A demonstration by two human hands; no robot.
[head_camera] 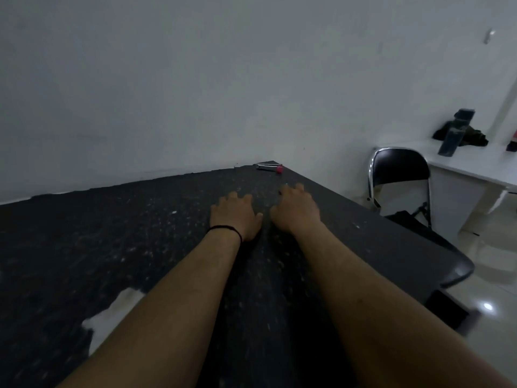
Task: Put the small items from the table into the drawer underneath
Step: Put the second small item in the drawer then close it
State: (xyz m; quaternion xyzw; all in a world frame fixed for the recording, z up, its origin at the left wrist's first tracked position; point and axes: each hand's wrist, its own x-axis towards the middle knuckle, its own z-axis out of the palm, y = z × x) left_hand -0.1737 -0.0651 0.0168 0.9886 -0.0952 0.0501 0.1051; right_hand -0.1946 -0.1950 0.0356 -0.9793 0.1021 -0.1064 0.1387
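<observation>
**A:** dark speckled table (140, 233), worn white at the near edge, shoved against a plain white wall (195, 79). Hands?

**B:** left hand (235, 217) and right hand (298, 210) both flat, fingers spread, holding nothing. Small silver and red item (270, 167) sits at the far corner. Folding chair (400, 180) just beyond the right edge.

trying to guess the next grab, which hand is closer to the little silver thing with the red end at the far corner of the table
Right. The right hand lies just short of the silver item with the red end, nearly in line with it. The left hand rests farther back and off to its left.
</observation>
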